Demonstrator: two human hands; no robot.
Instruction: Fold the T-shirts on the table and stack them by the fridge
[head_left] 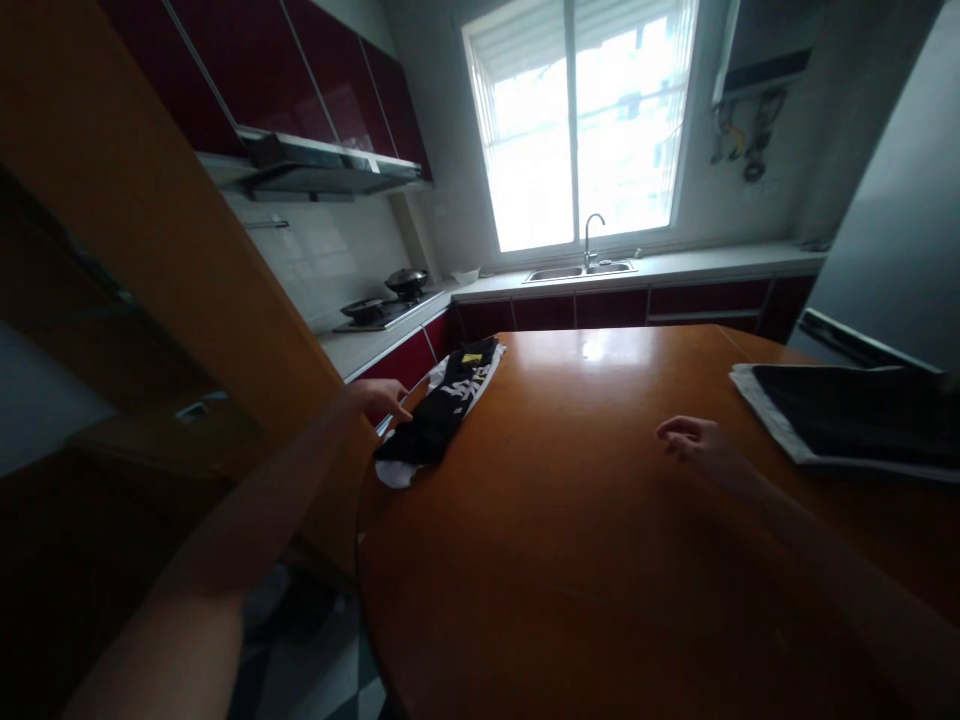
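Observation:
A black garment with white print and a yellow tag (444, 410) lies folded on the left edge of a round wooden table (570, 540). My left hand (377, 400) reaches to the garment's left side, fingers touching or nearly touching its edge. Over the table's middle right, my right hand (694, 442) hovers with its fingers loosely curled and holds nothing. A dark folded cloth with a pale border (840, 415) rests on the table's right side, beyond my right hand.
A wooden cabinet side (150, 230) stands close on the left. Behind the table runs a counter with a sink and tap (589, 262) under a bright window, and a stove with a pan (386, 300) to the left. A grey appliance (900, 220) stands at right.

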